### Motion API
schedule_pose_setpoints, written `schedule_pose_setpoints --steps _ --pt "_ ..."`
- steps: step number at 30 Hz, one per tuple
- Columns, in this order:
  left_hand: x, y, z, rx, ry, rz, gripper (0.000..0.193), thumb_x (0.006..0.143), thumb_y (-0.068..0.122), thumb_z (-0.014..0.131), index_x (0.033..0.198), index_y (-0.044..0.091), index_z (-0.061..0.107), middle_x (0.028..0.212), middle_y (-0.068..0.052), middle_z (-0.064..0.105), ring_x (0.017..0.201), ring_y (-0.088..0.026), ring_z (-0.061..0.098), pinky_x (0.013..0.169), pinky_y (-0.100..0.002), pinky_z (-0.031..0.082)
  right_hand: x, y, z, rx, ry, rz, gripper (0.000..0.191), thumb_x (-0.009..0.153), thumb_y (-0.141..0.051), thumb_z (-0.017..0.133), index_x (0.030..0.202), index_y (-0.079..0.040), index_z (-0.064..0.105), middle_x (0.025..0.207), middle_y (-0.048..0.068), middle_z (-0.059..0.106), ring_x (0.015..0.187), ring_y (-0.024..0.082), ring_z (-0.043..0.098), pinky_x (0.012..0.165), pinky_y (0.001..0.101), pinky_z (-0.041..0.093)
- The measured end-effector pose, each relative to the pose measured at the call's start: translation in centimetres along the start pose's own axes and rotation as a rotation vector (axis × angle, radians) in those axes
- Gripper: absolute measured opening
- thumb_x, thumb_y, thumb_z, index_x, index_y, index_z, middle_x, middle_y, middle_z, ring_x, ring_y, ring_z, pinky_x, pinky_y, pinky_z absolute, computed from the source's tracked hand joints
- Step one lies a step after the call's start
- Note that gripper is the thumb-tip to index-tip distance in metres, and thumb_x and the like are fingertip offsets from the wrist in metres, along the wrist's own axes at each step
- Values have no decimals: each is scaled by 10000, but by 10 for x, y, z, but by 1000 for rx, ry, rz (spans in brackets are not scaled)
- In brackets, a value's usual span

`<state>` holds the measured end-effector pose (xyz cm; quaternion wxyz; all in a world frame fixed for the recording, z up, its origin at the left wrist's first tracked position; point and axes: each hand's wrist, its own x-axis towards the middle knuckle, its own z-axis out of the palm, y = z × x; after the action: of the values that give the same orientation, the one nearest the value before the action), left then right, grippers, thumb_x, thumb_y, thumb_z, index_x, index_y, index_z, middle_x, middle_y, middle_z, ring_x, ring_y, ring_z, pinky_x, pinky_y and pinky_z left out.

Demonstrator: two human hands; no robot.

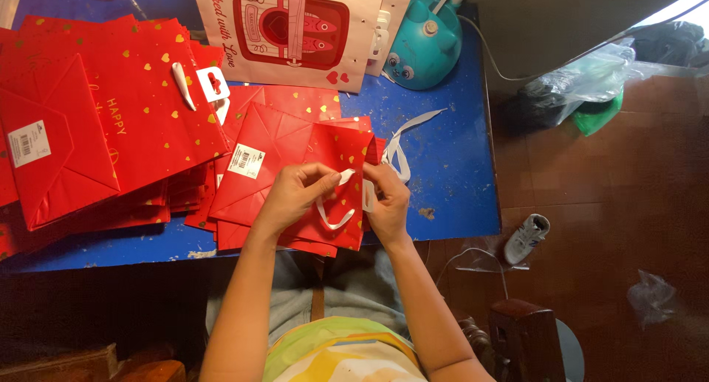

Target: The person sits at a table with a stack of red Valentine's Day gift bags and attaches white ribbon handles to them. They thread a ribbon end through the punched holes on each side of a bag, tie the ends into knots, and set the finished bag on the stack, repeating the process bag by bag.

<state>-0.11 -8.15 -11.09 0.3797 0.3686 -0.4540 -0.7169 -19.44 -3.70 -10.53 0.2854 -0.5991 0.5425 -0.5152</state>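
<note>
The red paper bag (pixel 295 183) lies flat at the counter's (pixel 450 183) near edge, both hands at its right end: left hand (pixel 295 197) and right hand (pixel 385 201) pinching the white ribbon handle (pixel 336 219).

Bare blue table (pixel 450 175) open right of the hands, crossed only by loose white ribbon (pixel 413 127); left blocked by stacked red gift bags (pixel 111 124); rear blocked by teal bear-shaped device (pixel 425 42) and cream bag (pixel 288 31).
</note>
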Motion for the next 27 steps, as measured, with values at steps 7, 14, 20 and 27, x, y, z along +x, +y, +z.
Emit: schedule_pose_setpoints --steps 7,14,20,27 --pt "-6 0 -11 -45 -174 18 231 990 203 695 903 -6 741 751 2 708 717 -79 659 696 -261 559 5 -1 -2 -130 -7 -69 210 904 -78 716 1106 -43 763 815 45 507 726 153 529 642 304 414" --pt "-9 0 -8 -61 -96 44 175 894 73 736 1060 22 731 872 24 746 823 -66 699 775 -245 577 7 -7 0 -170 -22 -73 226 866 -150 778 1062 -40 764 811 63 521 729 174 547 646 312 431" --pt "-3 -8 9 -79 140 53 117 952 20 700 1063 5 734 786 -27 706 683 -79 659 573 -226 498 8 -5 0 -139 -13 -49 191 888 -117 742 1063 -43 756 840 63 566 754 179 587 666 312 454" --pt "-3 -3 40 509 572 447 187 902 -88 586 998 -1 721 1021 -105 663 831 -183 659 665 -291 524 7 4 2 -170 44 -10 98 909 19 606 983 -16 659 861 82 579 770 184 601 684 306 460"
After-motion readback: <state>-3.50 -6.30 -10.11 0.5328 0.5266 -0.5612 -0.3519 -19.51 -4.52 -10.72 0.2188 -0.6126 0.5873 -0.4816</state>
